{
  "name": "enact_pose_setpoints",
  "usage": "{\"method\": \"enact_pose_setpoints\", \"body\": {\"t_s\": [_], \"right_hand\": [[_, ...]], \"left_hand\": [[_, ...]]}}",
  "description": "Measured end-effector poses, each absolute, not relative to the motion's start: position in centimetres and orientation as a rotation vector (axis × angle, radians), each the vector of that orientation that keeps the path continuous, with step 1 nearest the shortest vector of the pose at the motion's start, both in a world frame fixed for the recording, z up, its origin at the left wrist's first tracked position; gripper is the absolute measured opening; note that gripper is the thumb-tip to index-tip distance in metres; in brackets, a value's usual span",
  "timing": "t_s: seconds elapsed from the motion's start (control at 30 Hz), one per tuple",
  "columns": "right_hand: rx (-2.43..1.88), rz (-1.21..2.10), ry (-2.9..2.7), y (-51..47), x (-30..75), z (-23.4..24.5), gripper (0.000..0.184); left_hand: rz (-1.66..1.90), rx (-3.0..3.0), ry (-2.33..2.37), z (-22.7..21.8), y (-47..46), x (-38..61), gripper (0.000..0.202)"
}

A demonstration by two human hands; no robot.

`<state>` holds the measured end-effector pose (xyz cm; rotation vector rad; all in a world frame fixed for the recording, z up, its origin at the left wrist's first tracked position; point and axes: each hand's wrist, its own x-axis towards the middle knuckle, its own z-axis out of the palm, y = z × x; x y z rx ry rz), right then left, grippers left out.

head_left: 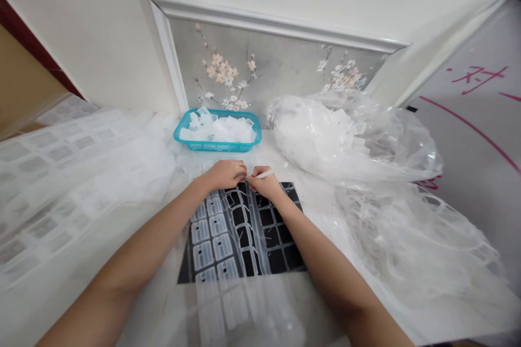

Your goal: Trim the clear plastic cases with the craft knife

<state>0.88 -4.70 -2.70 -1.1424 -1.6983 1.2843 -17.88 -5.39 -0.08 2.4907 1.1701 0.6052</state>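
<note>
My right hand [264, 181] grips a slim white pen-like tool [266, 173]; its tip is hidden by the fingers. Close beside it, my left hand [228, 174] has its fingers bent together at the far edge of a translucent plastic sheet [223, 244]; what they pinch cannot be made out. On the sheet's left, rectangular ribbed pieces, several with a small dark hole, sit in the frame. The middle and right columns are open frames, showing the black mat [279, 260] beneath. Thin loose strips lie over them.
A blue basket [217, 146] of small translucent pieces stands beyond my hands. To its right lies a clear plastic bag [317, 135] of white pieces, with tangled plastic frames [415, 238] nearer. More gridded sheets [61, 173] spread left. A framed flower picture [280, 65] leans behind.
</note>
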Motion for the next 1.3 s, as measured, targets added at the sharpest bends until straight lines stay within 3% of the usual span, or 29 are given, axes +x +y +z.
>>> {"method": "enact_pose_setpoints", "body": {"t_s": [0.17,0.43,0.67,0.9,1.1,1.2,1.3], "right_hand": [[-1.186,1.293,-1.753,-4.5,0.3,-2.8,0.015],[-1.237,1.155,-1.804,-4.7,0.0,-2.7,0.018],[-1.032,0.939,-1.767,-6.5,0.7,-1.5,0.012],[-0.866,1.327,-1.630,-7.4,-0.5,-1.5,0.011],[-0.866,1.388,-1.693,-7.5,-1.1,-2.1,0.015],[-0.897,1.300,-1.748,-7.7,-1.0,-1.8,0.015],[-0.932,1.041,-1.811,-8.2,-0.9,-1.1,0.028]], "left_hand": [[1.517,1.897,1.459,-0.4,-7.0,-17.6,0.022],[2.074,0.713,1.207,-0.5,-5.9,-19.2,0.028],[1.806,0.634,1.126,0.0,-6.9,-20.7,0.022],[1.576,0.761,1.078,-0.2,-8.4,-21.0,0.034],[1.547,0.690,1.000,-0.3,-8.2,-21.2,0.034],[1.535,0.673,0.935,0.0,-8.4,-21.1,0.035],[1.514,0.706,0.871,0.3,-9.0,-20.4,0.029]]}}
